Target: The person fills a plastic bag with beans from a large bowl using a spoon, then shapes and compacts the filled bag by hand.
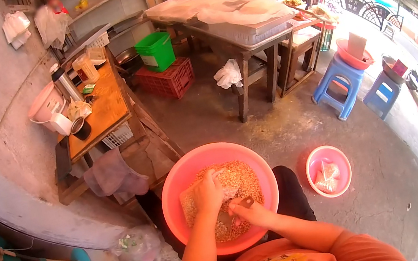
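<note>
A large pink basin (pixel 170 179) sits between my knees, filled with small yellowish grains or beans (pixel 247 171). Over its left half is my left hand (pixel 208 191), fingers closed on a clear plastic bag (pixel 189 206) that looks partly filled with the same grains. My right hand (pixel 245 213) grips a brown-handled scoop (pixel 246 201), with the handle's end pointing up and away from me. The scoop's head is low among the grains near the bag and partly hidden, so I cannot tell how much it holds.
A small pink basin (pixel 310 164) with filled clear bags (pixel 327 177) stands on the floor at right. At left is a wooden table (pixel 105 112) with a thermos. Beyond are a green bucket (pixel 157 50) on a red crate (pixel 169 81), a covered long table (pixel 221 11) and blue stools (pixel 339 84).
</note>
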{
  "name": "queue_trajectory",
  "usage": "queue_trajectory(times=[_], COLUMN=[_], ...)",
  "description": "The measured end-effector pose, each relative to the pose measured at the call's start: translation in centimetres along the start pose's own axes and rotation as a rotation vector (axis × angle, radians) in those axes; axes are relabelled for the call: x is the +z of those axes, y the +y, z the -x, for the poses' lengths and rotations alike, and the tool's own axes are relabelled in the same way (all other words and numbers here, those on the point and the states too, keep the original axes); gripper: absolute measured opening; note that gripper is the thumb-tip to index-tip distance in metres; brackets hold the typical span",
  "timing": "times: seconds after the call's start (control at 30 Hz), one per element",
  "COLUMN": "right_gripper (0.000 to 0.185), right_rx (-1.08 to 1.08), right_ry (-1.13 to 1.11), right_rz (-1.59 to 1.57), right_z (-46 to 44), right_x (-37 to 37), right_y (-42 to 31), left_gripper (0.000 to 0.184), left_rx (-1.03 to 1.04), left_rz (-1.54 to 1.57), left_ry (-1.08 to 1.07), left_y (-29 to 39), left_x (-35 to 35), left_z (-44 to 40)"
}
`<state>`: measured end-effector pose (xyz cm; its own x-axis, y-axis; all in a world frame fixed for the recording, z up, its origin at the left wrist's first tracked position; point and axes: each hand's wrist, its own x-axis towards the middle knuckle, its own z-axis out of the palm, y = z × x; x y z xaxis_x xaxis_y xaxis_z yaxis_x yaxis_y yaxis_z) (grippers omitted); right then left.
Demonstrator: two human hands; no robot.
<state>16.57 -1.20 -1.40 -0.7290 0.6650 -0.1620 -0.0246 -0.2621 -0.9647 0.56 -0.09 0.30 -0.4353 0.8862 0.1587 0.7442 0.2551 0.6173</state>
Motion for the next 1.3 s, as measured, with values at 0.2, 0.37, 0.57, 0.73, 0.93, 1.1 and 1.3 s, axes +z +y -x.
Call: queue_trajectory(times=[0.2,0.37,0.57,0.73,0.93,1.1,1.3], right_gripper=[0.028,0.030,0.021,0.005,0.004,0.012,0.033], right_rx=[0.090,-0.127,-0.317,-0.742,-0.745,-0.516,-0.186], right_ry=[0.126,0.306,0.415,0.254,0.296,0.372,0.179], right_rz=[-0.344,-0.206,0.132,0.821,0.932,0.589,0.720], right_z=[0.4,1.2,0.9,0.0,0.7,2.9,1.5], right_x=[-3.5,-5.1,-3.4,-1.5,-1.8,-2.8,-3.3], right_y=[-1.9,-6.6,-5.6,-3.4,-5.2,-7.7,-3.1], left_gripper=[0.025,0.025,0.028,0.030,0.030,0.029,0.027], left_rx=[-0.040,0.024,0.014,-0.020,0.009,0.024,0.016], left_rz=[0.067,0.067,0.060,-0.049,-0.020,0.033,0.035], left_ry=[0.007,0.022,-0.005,-0.020,-0.008,0.039,0.029], left_y=[0.2,-1.0,-0.9,-0.5,-0.5,-0.4,-0.6], left_x=[0.0,0.8,0.8,0.5,0.3,0.4,0.5], left_z=[0.0,-0.3,-0.2,-0.3,-0.2,0.0,-0.2])
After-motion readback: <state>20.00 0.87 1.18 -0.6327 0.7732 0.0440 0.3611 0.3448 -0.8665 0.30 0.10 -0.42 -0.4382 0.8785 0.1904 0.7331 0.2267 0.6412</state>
